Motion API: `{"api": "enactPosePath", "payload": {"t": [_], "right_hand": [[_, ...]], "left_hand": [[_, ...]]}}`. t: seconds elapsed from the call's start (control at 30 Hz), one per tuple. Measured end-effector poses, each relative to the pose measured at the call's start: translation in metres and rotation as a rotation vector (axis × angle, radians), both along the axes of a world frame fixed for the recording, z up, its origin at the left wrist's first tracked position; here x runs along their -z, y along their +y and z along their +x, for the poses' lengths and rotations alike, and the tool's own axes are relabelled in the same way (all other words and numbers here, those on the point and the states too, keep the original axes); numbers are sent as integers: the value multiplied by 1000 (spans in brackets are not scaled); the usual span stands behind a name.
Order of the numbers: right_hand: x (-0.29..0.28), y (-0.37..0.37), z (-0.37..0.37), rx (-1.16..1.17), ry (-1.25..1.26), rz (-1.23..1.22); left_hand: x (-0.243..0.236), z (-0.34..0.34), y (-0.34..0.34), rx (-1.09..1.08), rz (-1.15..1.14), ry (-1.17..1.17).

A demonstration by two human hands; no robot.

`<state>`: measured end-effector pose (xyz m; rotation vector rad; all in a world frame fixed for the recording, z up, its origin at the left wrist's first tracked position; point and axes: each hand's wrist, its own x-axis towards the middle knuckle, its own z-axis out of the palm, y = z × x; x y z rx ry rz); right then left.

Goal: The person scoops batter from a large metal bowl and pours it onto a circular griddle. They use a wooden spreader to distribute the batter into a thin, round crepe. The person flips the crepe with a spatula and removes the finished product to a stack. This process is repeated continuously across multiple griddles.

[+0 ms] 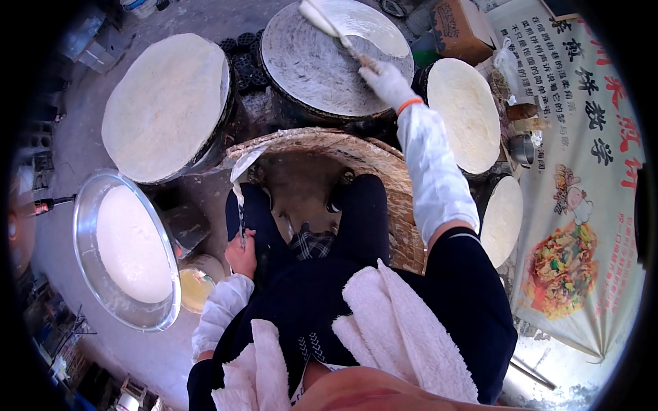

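Observation:
My right hand (389,83), in a white glove with an orange band at the wrist, is closed round the handle of a batter spreader (321,19). The spreader's pale, batter-coated head rests at the far side of the round griddle (308,72). Wet white batter (370,31) covers that griddle's far right part; its nearer surface is dark and streaked. Low by my left thigh, my bare left hand (241,255) grips the handle of a batter-coated scoop (245,166). The scoop points upward, and its exact shape is hard to tell under the batter.
Pale flatbread sheets cover the left griddle (164,106), the right griddle (462,113) and a nearer right one (502,220). A metal basin (81,240) of white batter and a bucket (214,267) stand left. A curved, crusted wooden rim (401,185) surrounds my knees. A printed banner (548,178) hangs right.

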<state>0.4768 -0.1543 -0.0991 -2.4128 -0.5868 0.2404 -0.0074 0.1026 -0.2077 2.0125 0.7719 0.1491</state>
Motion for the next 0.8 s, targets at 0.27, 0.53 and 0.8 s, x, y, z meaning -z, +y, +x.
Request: {"api": "enactPosePath", "payload": {"t": [0.27,0.53,0.8], "right_hand": [[-24,-16,11,190,-119,-167],[-5,-11,13,-185,35,16],[-21,-14,17,10,-128,-109]], "left_hand": [[1,2,-4,6,18,8],[-2,-5,-6,-33,56,40],[-5,-7,-7,-83,41,31]]}}
